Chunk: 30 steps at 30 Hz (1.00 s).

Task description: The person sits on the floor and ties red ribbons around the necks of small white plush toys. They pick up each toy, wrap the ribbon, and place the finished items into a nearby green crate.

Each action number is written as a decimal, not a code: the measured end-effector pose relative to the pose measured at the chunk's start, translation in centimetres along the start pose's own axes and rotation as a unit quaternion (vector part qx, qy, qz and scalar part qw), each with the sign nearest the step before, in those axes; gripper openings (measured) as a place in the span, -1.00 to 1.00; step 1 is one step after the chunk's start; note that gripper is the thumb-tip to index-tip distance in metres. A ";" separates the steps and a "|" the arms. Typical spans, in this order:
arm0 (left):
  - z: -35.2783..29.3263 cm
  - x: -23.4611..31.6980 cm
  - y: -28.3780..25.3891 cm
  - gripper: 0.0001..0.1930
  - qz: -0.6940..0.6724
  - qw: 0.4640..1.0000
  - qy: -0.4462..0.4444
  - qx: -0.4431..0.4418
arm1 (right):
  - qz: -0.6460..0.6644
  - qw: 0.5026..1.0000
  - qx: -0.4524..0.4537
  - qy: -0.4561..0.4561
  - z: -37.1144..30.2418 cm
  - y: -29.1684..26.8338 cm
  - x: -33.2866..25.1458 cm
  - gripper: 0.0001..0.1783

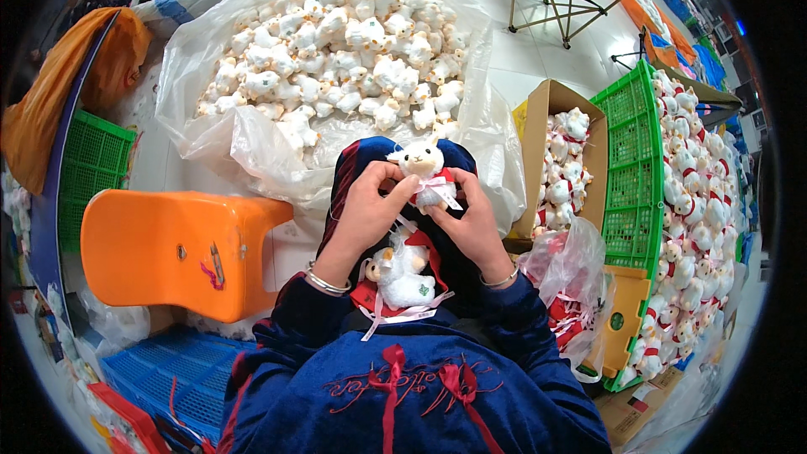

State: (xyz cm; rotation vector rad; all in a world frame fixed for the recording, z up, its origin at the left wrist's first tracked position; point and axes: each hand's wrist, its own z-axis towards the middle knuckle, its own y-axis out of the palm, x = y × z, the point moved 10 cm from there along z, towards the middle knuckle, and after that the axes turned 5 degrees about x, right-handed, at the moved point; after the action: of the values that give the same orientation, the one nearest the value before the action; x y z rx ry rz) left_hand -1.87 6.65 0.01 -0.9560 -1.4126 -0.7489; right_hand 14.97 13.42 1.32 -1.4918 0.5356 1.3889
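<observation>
The held toy (418,157) looks white, its cape (442,176) red, its ribbon (430,186) pale pink; the seat (160,252) over there, bright orange.

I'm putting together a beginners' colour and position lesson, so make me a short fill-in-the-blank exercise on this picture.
1. The left hand and the right hand hold a plush toy dressed in ____ cloth.
2. The seat at the picture's left is coloured ____.
3. The large pile of white toys lies in a translucent sheet of ____.
4. The cardboard box of toys stands on the picture's ____ side.

Missing words: red; orange; plastic; right.
</observation>
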 end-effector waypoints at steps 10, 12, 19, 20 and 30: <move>-0.9 3.4 1.3 -0.85 0.044 0.985 0.133 0.098 | -0.158 0.981 -0.001 -0.112 0.4 -3.3 -5.1 -0.48; -0.9 3.3 1.6 -0.85 0.037 0.987 0.129 0.091 | -0.079 0.996 0.038 0.006 0.3 -4.5 -3.3 -0.61; -1.7 1.7 4.1 -0.87 -0.027 0.996 0.080 0.018 | -0.055 0.992 0.049 0.103 0.3 -4.3 -2.6 -0.78; -1.7 1.7 4.4 -0.88 -0.031 0.994 0.106 0.019 | -0.040 0.992 0.049 0.110 0.2 -4.6 -2.0 -0.79; -2.8 4.5 3.9 -0.88 -0.006 0.981 0.182 0.066 | -0.043 0.987 0.005 0.157 0.5 -4.0 -3.1 -0.86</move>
State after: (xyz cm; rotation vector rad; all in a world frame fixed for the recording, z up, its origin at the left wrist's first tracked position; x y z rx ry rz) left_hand 3.11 6.49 4.35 -0.6679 -1.1325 -0.7845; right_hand 17.31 14.58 5.72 -1.7165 0.6641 1.0889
